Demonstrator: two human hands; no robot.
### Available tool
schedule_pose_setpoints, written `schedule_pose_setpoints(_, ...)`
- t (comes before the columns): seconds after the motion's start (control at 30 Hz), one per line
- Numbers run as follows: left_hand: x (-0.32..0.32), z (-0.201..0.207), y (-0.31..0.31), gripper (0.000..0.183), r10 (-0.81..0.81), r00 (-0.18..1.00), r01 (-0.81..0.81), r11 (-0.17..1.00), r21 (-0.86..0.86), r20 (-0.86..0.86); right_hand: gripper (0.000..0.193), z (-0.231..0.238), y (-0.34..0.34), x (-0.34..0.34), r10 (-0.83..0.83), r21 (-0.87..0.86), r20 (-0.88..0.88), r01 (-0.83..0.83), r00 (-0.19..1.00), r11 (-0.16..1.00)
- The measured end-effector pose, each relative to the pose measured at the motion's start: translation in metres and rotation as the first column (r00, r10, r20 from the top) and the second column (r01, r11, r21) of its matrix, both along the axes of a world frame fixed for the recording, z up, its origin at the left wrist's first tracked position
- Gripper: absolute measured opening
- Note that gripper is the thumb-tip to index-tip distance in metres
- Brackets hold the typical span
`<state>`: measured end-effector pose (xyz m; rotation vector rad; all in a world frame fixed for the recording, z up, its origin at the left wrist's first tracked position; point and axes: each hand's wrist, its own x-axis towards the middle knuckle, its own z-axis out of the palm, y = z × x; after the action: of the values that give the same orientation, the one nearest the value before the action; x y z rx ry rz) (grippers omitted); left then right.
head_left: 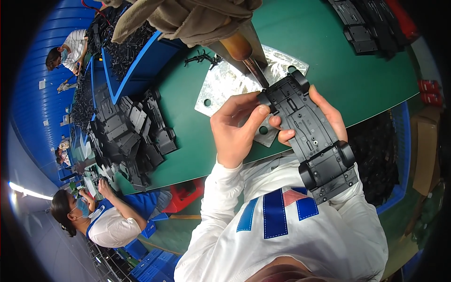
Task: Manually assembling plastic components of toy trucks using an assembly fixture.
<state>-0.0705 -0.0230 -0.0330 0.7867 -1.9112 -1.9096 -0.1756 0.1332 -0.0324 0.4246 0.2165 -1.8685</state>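
A black plastic toy-car chassis [305, 123] is tilted in front of me, between my two hands. My right hand [329, 113] is wrapped round its right side, with fingertips showing at its left edge. My left hand [236, 129] is closed, thumb and forefinger pinched at a wheel arch on the upper left corner; whether a small part sits between them I cannot make out. Right by that corner, the metal tip of a soldering-iron-like tool [253, 70] points down. Brown cloth [188, 21] is wrapped round the mount above it. Beneath lies a shiny metal plate [221, 87] with round holes.
Black chassis pieces [129, 129] are heaped left on the green table [197, 160]; more [364, 26] lie far right. Small black parts [202, 58] lie by the plate. A blue bin [136, 66] stands far left, another [401, 155] right. A masked co-worker [112, 221] works at left.
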Motion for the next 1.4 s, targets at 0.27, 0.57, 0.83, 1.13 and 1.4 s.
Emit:
schedule_pose_setpoints(0.27,-0.004,0.001,0.003,0.022,0.002,0.999,-0.003,1.000,-0.028,-0.037,0.060,0.000,0.001,-0.001,-0.006,0.005,-0.015,0.006,1.000,1.000)
schedule_pose_setpoints(0.57,0.000,-0.003,0.003,0.023,-0.010,0.999,0.009,1.000,-0.020,-0.047,0.060,-0.005,0.004,0.000,0.020,-0.009,0.020,-0.020,1.000,1.000)
schedule_pose_setpoints(0.83,0.023,-0.009,0.018,0.037,-0.042,0.999,0.042,0.989,0.142,-0.002,0.063,-0.012,0.022,0.020,0.021,0.036,-0.051,-0.020,0.998,0.999)
schedule_pose_setpoints(1.13,0.054,0.015,0.028,0.057,-0.362,0.779,0.038,0.843,-0.536,-0.513,0.097,0.031,0.065,0.034,0.125,0.018,-0.706,-0.158,0.697,0.987)
schedule_pose_setpoints(1.4,0.075,0.056,0.040,0.025,-0.515,0.661,-0.016,0.717,-0.697,-0.546,0.104,0.016,0.057,0.045,-0.336,-0.688,-0.612,-0.274,0.716,0.672)
